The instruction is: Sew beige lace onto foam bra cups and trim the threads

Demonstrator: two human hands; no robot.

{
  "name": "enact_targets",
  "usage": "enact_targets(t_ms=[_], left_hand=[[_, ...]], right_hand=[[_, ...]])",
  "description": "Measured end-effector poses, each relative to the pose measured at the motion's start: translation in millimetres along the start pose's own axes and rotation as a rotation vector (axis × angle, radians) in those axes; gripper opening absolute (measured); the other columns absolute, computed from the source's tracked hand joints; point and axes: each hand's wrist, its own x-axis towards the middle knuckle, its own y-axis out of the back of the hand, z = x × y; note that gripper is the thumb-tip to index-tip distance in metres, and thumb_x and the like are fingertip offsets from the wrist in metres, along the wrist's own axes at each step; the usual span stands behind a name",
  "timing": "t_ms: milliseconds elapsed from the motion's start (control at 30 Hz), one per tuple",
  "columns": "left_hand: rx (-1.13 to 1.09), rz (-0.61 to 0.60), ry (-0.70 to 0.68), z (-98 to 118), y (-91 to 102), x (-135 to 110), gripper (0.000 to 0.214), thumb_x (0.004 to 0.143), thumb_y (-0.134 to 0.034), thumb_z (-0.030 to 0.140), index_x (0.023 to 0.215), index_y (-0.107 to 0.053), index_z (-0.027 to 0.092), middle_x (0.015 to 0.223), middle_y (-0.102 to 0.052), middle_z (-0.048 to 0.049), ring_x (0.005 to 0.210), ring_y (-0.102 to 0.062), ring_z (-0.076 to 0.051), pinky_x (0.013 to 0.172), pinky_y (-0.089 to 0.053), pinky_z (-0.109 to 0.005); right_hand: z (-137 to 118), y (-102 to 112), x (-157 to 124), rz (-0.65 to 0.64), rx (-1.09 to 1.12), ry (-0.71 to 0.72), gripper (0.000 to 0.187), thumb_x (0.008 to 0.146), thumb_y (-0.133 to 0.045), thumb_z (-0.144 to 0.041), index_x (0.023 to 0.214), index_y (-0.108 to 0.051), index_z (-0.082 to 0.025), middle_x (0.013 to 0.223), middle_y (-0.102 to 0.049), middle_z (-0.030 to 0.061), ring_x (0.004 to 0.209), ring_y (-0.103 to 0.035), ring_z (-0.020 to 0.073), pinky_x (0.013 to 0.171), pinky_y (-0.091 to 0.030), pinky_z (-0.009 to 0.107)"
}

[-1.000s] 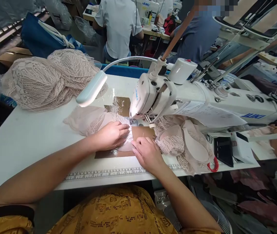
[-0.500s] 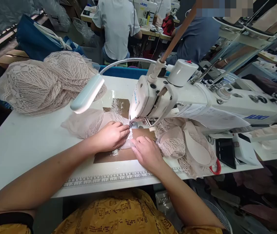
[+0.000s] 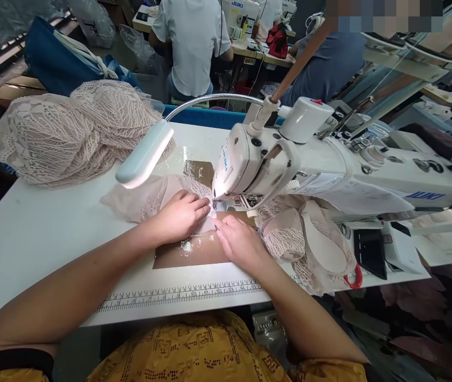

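Note:
Under the head of a white JUKI sewing machine [image 3: 232, 167] lies a piece of pale beige lace fabric [image 3: 152, 196], its left part spread on the white table. My left hand [image 3: 180, 216] rests on this fabric left of the needle area, fingers flat and close together, thumb hidden. Just below and right of the needle, my right hand [image 3: 241, 241] pinches the near edge of the fabric between thumb and index finger. Brown, tape-covered sheeting [image 3: 190, 252] shows beneath both hands. The needle itself is too small to make out.
A large lace bundle [image 3: 59, 135] sits at the back left, behind a lamp [image 3: 144, 156] on a bendable neck. Right of my hands are more lace pieces with cups [image 3: 323, 244], a red handle [image 3: 354, 277] and a black device [image 3: 370, 252]. A printed ruler [image 3: 182, 295] runs along the front edge. Two people sit beyond.
The fabric's near edge has shifted away from me, baring more brown sheeting. My right hand has moved slightly toward the needle area, and the left hand has slid a little forward. The view has tilted slightly.

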Motion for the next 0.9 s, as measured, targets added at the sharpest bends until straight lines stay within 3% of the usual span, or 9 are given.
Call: enact_targets(t_ms=[433, 567, 667, 800, 900], left_hand=[[-0.079, 0.072, 0.163, -9.4, -8.1, -4.5, 0.041, 0.09, -0.043, 0.016, 0.129, -0.058, 0.015, 0.136, -0.056, -0.0163, 0.123, -0.05, -0.033, 0.101, -0.037, -0.052], [-0.075, 0.088, 0.188, -11.1, -7.5, -8.9, 0.042, 0.094, -0.04, 0.026, 0.131, -0.056, 0.014, 0.137, -0.054, -0.0175, 0.125, -0.049, -0.033, 0.102, -0.037, -0.052], [-0.06, 0.084, 0.203, -11.7, -5.2, -11.0, 0.044, 0.097, -0.038, 0.036, 0.131, -0.055, 0.014, 0.138, -0.053, -0.0172, 0.126, -0.047, -0.033, 0.103, -0.036, -0.051], [-0.059, 0.069, 0.223, -11.4, -3.8, -12.6, 0.049, 0.096, -0.041, 0.042, 0.132, -0.054, 0.013, 0.14, -0.052, -0.0184, 0.128, -0.045, -0.035, 0.105, -0.035, -0.052], [-0.081, 0.09, 0.249, -13.3, -5.2, -13.1, 0.048, 0.094, -0.045, 0.04, 0.131, -0.056, 0.012, 0.138, -0.053, -0.0192, 0.127, -0.048, -0.035, 0.104, -0.037, -0.052]], right_hand=[[4.0, -3.5, 12.8, 0.014, 0.048, -0.035, 0.042, 0.095, -0.044, -0.027, 0.135, -0.055, -0.019, 0.107, -0.067, 0.0104, 0.089, -0.065, 0.0232, 0.074, -0.051, 0.033], [5.6, 2.5, -16.1, 0.053, 0.118, 0.033, 0.042, 0.096, -0.044, -0.026, 0.137, -0.051, -0.019, 0.113, -0.066, 0.0098, 0.095, -0.064, 0.0228, 0.078, -0.052, 0.035], [10.8, 0.9, -50.8, 0.117, 0.134, 0.056, 0.035, 0.098, -0.04, -0.025, 0.127, -0.057, -0.018, 0.111, -0.068, 0.0095, 0.093, -0.065, 0.0209, 0.078, -0.053, 0.033], [29.4, -8.7, -85.1, 0.268, -0.051, 0.028, 0.03, 0.095, -0.043, -0.02, 0.116, -0.064, -0.014, 0.105, -0.069, 0.0124, 0.097, -0.063, 0.025, 0.082, -0.052, 0.037], [47.8, -12.4, -88.5, 0.301, -0.229, -0.07, 0.031, 0.091, -0.047, -0.015, 0.116, -0.064, -0.011, 0.116, -0.066, 0.0166, 0.104, -0.061, 0.0295, 0.088, -0.05, 0.042]])
